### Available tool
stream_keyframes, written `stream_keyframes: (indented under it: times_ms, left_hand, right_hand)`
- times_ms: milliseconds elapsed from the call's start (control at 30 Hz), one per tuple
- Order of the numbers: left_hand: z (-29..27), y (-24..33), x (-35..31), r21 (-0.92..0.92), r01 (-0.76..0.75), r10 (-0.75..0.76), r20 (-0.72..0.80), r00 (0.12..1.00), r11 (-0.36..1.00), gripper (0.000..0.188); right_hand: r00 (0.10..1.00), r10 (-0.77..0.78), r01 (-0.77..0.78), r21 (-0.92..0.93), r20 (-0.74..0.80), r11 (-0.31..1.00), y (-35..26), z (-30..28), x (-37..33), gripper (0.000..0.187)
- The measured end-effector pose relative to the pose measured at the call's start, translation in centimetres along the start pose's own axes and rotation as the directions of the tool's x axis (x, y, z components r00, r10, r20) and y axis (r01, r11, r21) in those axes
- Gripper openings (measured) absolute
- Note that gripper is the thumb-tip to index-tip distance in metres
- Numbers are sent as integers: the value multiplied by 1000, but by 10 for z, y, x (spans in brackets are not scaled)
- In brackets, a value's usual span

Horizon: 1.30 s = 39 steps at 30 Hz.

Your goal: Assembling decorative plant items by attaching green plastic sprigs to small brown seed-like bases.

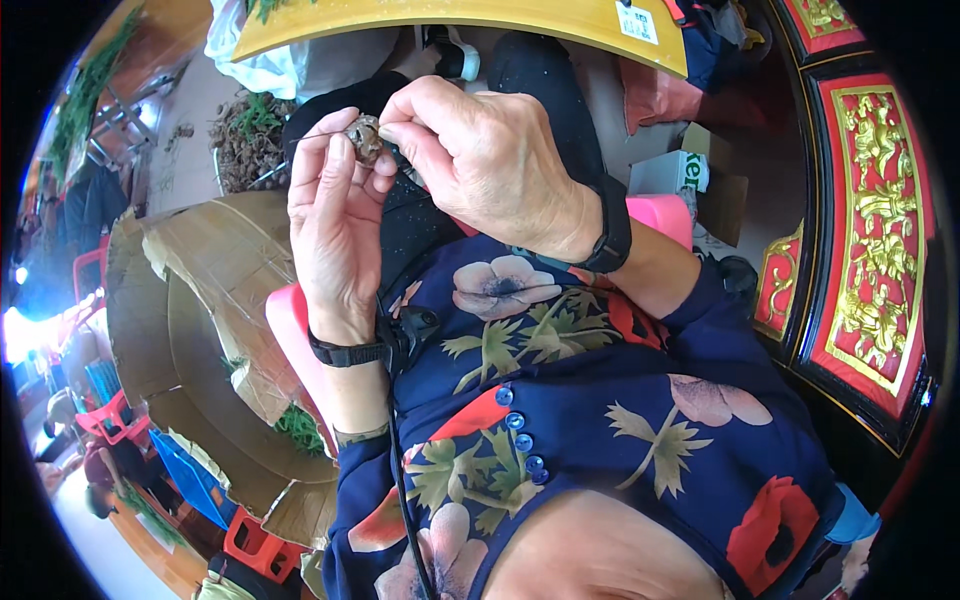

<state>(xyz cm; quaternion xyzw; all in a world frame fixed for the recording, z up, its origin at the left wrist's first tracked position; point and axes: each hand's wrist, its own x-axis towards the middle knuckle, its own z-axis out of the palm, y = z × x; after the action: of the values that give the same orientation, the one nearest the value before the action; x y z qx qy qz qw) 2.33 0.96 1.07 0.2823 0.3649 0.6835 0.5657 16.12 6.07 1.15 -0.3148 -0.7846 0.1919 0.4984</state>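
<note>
Up over my lap, my left hand (pixel 335 215) pinches a small, round, mottled brown piece (pixel 364 140) between thumb and fingers. It looks like a pine cone, but its kind is not certain. From its left side a thin dark strand (pixel 322 137), like wire, sticks out past my left fingertips. My right hand (pixel 500 165) is closed, thumb and forefinger pressed together against the right side of the brown piece. Whatever lies in that pinch is too small to make out.
Ahead is a yellow table's edge (pixel 450 18). A heap of brown pieces with green sprigs (pixel 250 140) lies to the far left. Nearer left stands a torn cardboard box (pixel 185 320) with greenery inside. At right are a white-green carton (pixel 665 174) and a carved red-gold panel (pixel 875 235).
</note>
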Motion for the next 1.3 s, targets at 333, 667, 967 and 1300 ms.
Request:
stream_keyframes:
  times_ms: [333, 667, 967, 1300]
  left_hand:
    - [-7, 0, 2, -117, -17, 22, 46, 999, 993, 23]
    - [-10, -8, 3, -109, 25, -11, 125, 992, 994, 23]
    - [-12, -8, 5, -130, 93, -65, 205, 977, 987, 24]
    - [-20, -8, 6, -208, 246, -155, 374, 914, 947, 18]
  right_hand:
    - [999, -46, 46, 75, 4, 996, 2, -1, 1, 10]
    - [1000, -10, 7, 146, 24, 989, 5, -5, 3, 7]
    - [989, -128, 119, 111, 74, 987, 20, -12, 13, 6]
    - [961, -248, 235, 110, 124, 966, 22, -24, 20, 6]
